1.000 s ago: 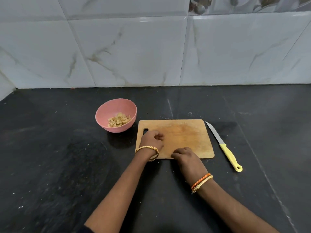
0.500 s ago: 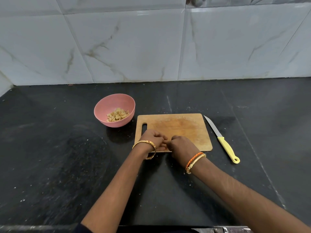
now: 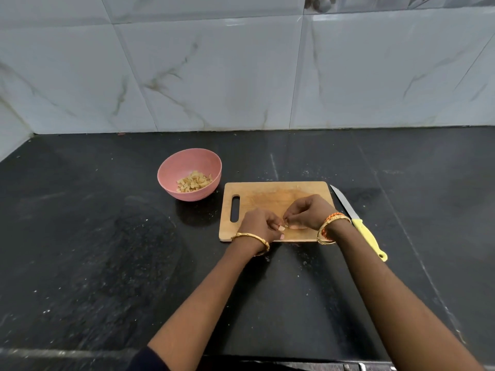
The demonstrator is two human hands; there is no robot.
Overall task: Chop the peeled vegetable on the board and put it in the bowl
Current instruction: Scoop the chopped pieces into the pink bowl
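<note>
Vegetable: pale chopped pieces (image 3: 193, 182) are lying in the pink bowl (image 3: 171, 180), well left of both hands.
Left hand (image 3: 261, 224): fingers are curling over the wooden board (image 3: 267, 194); possibly pinching a small scrap, too tiny to tell.
Right hand (image 3: 308, 211): fingertips are meeting the left's, pinched together.
Knife (image 3: 359, 223): lying just beside the board's right edge.
Room: dark counter (image 3: 80, 236) is lying around the board.

Black stone counter (image 3: 80, 263) w/ veined marble-tile wall (image 3: 214, 76) behind.
</note>
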